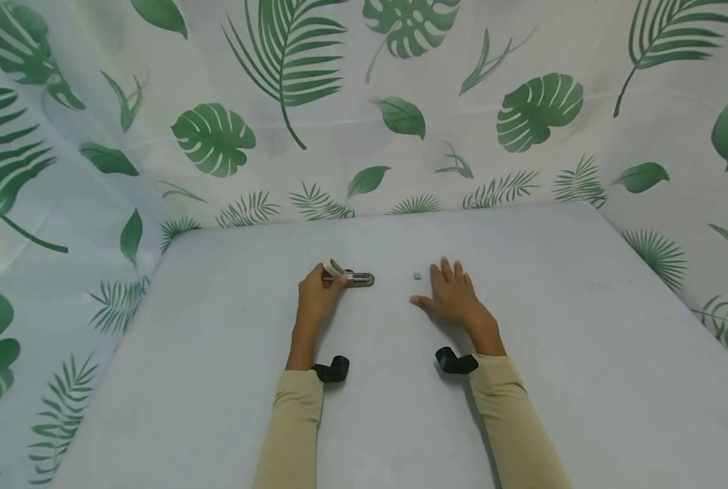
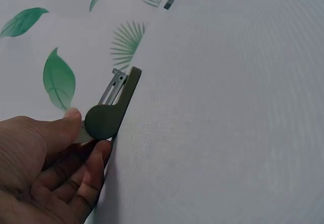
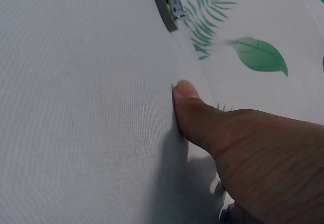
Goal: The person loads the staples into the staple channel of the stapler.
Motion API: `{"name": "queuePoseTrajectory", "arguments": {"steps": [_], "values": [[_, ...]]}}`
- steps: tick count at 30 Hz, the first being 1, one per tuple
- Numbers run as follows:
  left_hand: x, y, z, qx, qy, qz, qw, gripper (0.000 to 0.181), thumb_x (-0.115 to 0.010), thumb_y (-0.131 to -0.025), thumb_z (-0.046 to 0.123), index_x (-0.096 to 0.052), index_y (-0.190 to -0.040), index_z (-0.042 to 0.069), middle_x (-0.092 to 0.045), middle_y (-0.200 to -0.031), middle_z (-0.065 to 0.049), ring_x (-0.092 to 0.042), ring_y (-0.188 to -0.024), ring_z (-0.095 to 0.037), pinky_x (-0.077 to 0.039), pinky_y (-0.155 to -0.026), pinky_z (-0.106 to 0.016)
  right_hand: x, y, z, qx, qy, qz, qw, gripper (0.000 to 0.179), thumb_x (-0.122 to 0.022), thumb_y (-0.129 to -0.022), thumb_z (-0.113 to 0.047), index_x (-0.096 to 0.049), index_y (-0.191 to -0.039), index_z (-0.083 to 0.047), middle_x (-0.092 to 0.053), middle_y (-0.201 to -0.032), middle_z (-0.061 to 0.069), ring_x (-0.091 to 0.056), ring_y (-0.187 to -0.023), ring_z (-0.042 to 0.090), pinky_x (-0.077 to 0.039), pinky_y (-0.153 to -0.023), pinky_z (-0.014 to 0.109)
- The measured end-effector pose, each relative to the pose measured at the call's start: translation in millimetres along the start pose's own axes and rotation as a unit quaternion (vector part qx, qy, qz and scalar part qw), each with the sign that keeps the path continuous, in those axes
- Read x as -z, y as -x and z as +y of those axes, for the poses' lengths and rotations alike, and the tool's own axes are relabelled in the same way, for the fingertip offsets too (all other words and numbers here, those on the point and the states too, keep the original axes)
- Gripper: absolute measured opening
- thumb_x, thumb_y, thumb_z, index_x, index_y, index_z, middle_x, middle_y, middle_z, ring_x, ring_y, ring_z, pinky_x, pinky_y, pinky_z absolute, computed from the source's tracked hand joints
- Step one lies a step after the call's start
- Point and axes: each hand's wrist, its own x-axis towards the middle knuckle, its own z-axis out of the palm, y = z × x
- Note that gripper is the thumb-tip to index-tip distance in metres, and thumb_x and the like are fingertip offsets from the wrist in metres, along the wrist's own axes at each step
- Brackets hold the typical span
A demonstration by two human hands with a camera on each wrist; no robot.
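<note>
My left hand grips an olive-green stapler at its rounded hinge end, left of the table's middle. The stapler's top cover is swung back, and its metal magazine lies exposed along the base, as the left wrist view also shows. To the right of it lies a small grey strip of staples on the table. Beside the strip, my right hand rests palm down with its fingers spread, holding nothing. In the right wrist view, the thumb points toward the stapler's front end.
A white table extends under both arms. Behind it and at its sides hangs a white cloth printed with green leaves. Each wrist carries a small black camera.
</note>
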Motion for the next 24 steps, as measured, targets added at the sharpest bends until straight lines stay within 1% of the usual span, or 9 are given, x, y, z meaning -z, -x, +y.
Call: {"name": "queuePoseTrajectory", "arguments": {"steps": [3,5,8,14,17,24], "values": [[-0.6,0.8,1.7,-0.001,0.006,-0.009,0.9999,0.028,-0.066,-0.083,0.027,-0.059,-0.101,0.007,-0.064,-0.097,-0.007,-0.062,-0.084,-0.019,-0.049,-0.073,-0.032,-1,0.1,-1,0.0,-0.006,-0.005,1.0,0.087,-0.052,-0.086,-0.051,-0.014,-0.141,0.006,-0.001,-0.147,0.026,0.007,-0.132,0.045,-0.001,-0.104,0.056],[-1.0,1.4,3.7,-0.003,0.009,-0.026,0.9996,0.028,-0.066,-0.082,0.027,-0.059,-0.101,0.007,-0.064,-0.098,-0.007,-0.062,-0.084,-0.019,-0.049,-0.072,-0.031,-1,0.1,-1,0.001,-0.006,-0.007,1.0,0.088,-0.052,-0.086,-0.051,-0.013,-0.141,0.006,0.0,-0.147,0.026,0.007,-0.132,0.045,0.0,-0.104,0.056],[-2.2,1.8,7.1,-0.008,0.009,-0.061,0.9981,0.028,-0.067,-0.082,0.029,-0.06,-0.1,0.008,-0.064,-0.099,-0.007,-0.063,-0.083,-0.018,-0.05,-0.07,-0.03,-2,-1.0,0,-0.003,0.0,-0.01,0.9999,0.088,-0.05,-0.086,-0.053,-0.012,-0.141,0.005,0.001,-0.147,0.025,0.008,-0.132,0.043,0.001,-0.105,0.055],[-7.5,0.5,12.2,-0.042,-0.012,-0.113,0.9926,0.029,-0.068,-0.08,0.031,-0.062,-0.099,0.01,-0.065,-0.096,-0.004,-0.062,-0.08,-0.014,-0.049,-0.069,-0.028,-2,-3.0,1,-0.006,0.014,-0.002,0.9999,0.088,-0.048,-0.086,-0.054,-0.011,-0.142,0.004,0.0,-0.147,0.025,0.008,-0.133,0.043,0.0,-0.105,0.055],[-8.5,1.2,14.4,-0.049,-0.025,-0.131,0.9898,0.029,-0.068,-0.08,0.032,-0.062,-0.098,0.01,-0.065,-0.093,-0.003,-0.061,-0.079,-0.014,-0.049,-0.069,-0.028,-4,-4.6,2,-0.006,0.011,0.003,0.9999,0.09,-0.049,-0.086,-0.055,-0.011,-0.142,0.004,0.001,-0.147,0.025,0.008,-0.133,0.043,0.001,-0.104,0.056],[-8.7,6.4,17.6,-0.048,-0.024,-0.163,0.9852,0.028,-0.068,-0.08,0.032,-0.063,-0.097,0.011,-0.065,-0.093,-0.002,-0.062,-0.079,-0.013,-0.049,-0.067,-0.026,-8,-6.1,5,-0.001,0.015,0.003,0.9999,0.089,-0.046,-0.086,-0.056,-0.01,-0.142,0.003,0.001,-0.147,0.025,0.008,-0.133,0.043,0.002,-0.104,0.055]]}}
